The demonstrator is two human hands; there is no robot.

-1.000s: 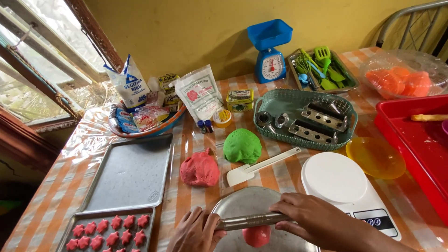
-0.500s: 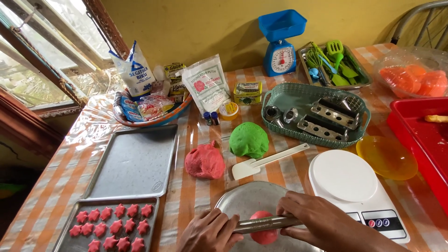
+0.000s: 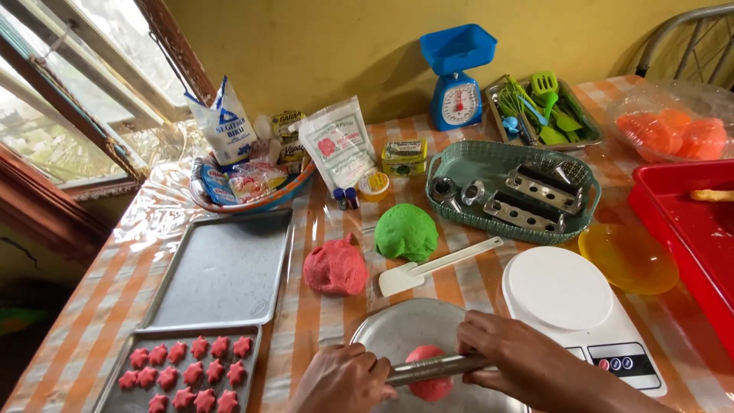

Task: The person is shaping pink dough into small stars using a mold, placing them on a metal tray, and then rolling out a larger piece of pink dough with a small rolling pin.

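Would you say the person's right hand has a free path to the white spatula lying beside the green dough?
Probably yes: the white spatula lies uncovered just beyond the round metal tray, nothing between. But the right hand is gripping the metal rolling pin and would have to let go.

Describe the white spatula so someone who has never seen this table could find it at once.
Start at the green dough ball in the table's middle. The white spatula lies just below it, above the round metal plate, blade toward the red dough lump. It is the only loose white tool there.
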